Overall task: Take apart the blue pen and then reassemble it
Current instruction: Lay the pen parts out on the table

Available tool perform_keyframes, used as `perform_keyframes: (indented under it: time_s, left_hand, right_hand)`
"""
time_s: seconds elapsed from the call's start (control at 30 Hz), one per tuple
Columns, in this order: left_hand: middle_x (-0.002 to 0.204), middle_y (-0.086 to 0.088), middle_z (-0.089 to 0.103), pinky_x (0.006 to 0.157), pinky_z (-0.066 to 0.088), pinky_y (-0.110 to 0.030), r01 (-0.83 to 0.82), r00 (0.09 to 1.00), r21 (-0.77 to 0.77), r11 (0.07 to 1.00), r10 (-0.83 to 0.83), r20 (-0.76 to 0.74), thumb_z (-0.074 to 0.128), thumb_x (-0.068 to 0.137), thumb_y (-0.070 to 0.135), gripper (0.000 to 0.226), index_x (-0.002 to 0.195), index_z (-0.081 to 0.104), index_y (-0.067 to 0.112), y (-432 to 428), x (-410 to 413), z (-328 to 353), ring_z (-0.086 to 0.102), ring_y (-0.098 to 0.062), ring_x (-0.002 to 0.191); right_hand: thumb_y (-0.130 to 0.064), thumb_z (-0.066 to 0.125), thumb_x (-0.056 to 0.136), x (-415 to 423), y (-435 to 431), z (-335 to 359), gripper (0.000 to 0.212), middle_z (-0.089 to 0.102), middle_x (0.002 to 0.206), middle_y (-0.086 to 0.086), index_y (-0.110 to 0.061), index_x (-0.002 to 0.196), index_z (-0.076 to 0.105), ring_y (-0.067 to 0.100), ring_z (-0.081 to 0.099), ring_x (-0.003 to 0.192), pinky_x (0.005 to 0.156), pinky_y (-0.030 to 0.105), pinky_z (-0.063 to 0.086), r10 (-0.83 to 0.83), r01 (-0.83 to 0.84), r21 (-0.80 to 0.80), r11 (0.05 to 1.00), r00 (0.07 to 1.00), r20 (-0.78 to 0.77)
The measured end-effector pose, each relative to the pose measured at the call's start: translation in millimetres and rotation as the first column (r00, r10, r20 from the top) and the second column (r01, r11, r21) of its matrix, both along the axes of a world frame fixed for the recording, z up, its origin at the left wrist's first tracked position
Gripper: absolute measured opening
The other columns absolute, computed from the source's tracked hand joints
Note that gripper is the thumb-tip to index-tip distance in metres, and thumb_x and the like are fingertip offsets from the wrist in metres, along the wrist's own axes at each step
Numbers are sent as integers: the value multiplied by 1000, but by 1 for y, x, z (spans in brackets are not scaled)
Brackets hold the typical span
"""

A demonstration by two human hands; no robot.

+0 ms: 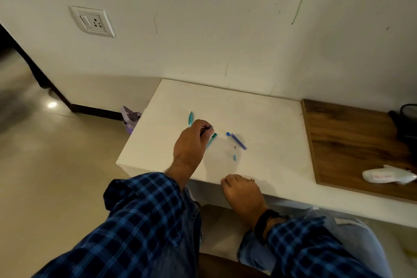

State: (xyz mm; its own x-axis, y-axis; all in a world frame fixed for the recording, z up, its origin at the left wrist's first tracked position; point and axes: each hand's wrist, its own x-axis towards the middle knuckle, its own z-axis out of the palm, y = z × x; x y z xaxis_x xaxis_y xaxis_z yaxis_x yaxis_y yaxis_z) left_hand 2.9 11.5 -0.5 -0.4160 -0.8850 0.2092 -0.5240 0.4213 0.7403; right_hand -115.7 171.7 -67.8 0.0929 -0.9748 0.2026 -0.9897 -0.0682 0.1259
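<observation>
Left hand: the left hand (191, 142) reached over the white tabletop (270, 119) with its fingers (204, 125) curled, pinching a thin dark piece (205, 131) at the fingertips; what the piece was could not be told.
Right hand: the right hand (242, 189) rested on the near edge of the tabletop, fingers loosely bent and holding nothing, with a ring (252, 179) on one finger and a dark watch (265, 221) on the wrist.
Blue pen: it lay in parts on the tabletop, right of the left hand and apart from it. The blue barrel (238, 142) lay slantwise with a brighter blue end piece (228, 134) at its far end. A small blue piece (234, 157) lay nearer the person, and a tiny dark bit (234, 147) lay between it and the barrel.
Teal pieces: one teal piece (190, 118) lay just beyond the left hand; a second teal piece (212, 138) lay just beside the fingers, partly hidden by them.
Containers: a purple container (130, 117) stood on the floor by the tabletop's far left corner; its contents could not be seen. A dark mesh holder (408, 115) stood at the right edge on the wooden surface (349, 142); its contents could not be told.
Other: a white packet (388, 176) lay on the wooden surface.
Sleeves: both arms wore blue checked sleeves (140, 221).
</observation>
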Motion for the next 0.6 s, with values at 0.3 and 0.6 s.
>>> perform_keyframes:
  time_s: [0.3, 0.6]
  left_hand:
    - [101, 5, 72, 77, 60, -33, 6, 1000, -11, 1000, -5, 21, 51, 100, 42, 23, 110, 58, 22, 0, -3, -1, 67, -11, 89]
    - [101, 6, 71, 77, 59, -31, -4, 1000, 5, 1000, 4, 30, 51, 100, 43, 24, 111, 58, 22, -1, -3, -1, 67, -10, 89]
  right_hand:
    - [-21, 96, 55, -1, -2, -3, 30, 65, 67, 5, -10, 72, 74, 21, 64, 54, 41, 29, 49, 84, -87, -109, 990, 996, -32]
    - [-27, 95, 60, 0, -4, -4, 29, 66, 69, 3, -13, 72, 73, 20, 64, 55, 42, 30, 51, 115, -117, -110, 987, 993, -27]
